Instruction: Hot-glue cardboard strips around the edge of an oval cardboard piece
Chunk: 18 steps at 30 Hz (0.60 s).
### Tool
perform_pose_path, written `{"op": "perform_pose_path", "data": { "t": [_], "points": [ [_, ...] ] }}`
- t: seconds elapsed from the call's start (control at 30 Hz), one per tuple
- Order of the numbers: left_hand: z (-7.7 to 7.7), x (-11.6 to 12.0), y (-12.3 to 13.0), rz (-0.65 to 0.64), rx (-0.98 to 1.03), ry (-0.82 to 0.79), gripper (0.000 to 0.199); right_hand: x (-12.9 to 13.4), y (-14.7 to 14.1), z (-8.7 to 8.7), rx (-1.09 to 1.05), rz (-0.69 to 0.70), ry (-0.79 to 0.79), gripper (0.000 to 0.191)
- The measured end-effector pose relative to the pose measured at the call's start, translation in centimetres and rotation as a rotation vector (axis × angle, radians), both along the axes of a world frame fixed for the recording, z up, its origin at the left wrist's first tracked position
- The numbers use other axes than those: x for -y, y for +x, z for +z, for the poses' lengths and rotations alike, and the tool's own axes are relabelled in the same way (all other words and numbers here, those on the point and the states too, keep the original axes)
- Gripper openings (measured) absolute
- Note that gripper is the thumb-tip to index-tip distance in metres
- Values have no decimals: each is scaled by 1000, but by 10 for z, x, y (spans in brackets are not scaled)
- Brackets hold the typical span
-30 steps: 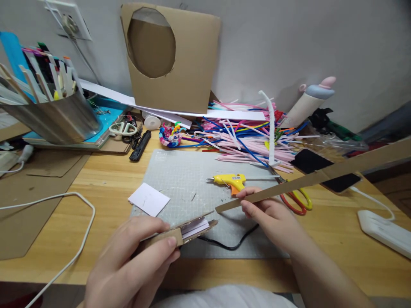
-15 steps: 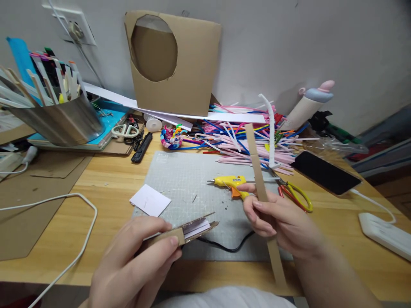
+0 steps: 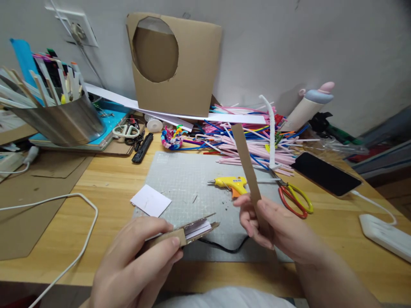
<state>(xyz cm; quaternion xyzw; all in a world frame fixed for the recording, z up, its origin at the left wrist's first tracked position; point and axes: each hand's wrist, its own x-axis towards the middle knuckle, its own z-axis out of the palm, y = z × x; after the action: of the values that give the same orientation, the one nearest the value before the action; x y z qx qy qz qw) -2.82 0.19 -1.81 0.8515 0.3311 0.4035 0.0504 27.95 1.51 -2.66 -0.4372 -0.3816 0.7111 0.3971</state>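
Observation:
My left hand [image 3: 138, 256] grips a small flat cardboard box [image 3: 175, 236] between thumb and fingers. Its open end faces right, and white paper [image 3: 198, 229] shows inside. In my right hand [image 3: 266, 222] a long cardboard strip [image 3: 247, 167] is pinched between thumb and fingers, its upper end leaning left. A yellow glue gun [image 3: 229, 184] lies on the grey cutting mat [image 3: 180, 171], just beyond the right hand. Left of it on the mat is a white card [image 3: 151, 201]. Pliers with red and yellow handles [image 3: 293, 199] rest to the right.
Many pipe cleaners [image 3: 244, 145] are heaped at the back. A cardboard panel with a round hole [image 3: 195, 64] leans on the wall. A metal holder [image 3: 73, 124] of sticks stands left; a phone [image 3: 326, 173] and power strip [image 3: 385, 235] lie right. A white cable [image 3: 91, 214] crosses the left side.
The cardboard strip's upper end has swung left, and my right hand has turned and shifted slightly left and down with it. My left hand and the small box have barely moved.

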Motion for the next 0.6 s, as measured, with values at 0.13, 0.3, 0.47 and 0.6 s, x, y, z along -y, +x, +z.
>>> {"op": "perform_pose_path", "data": {
  "t": [0.13,0.3,0.47,0.6],
  "points": [
    [-2,0,-2,-8,-5,-7,33,3,4,13,95,-36,75,28],
    [-4,1,-2,3,3,-19,35,8,10,42,452,-100,505,27],
    [1,0,-1,-9,-6,-5,34,6,7,53,655,-38,857,32],
    [6,2,4,-23,-20,-12,27,6,-2,44,650,-77,862,39]
  ]
}}
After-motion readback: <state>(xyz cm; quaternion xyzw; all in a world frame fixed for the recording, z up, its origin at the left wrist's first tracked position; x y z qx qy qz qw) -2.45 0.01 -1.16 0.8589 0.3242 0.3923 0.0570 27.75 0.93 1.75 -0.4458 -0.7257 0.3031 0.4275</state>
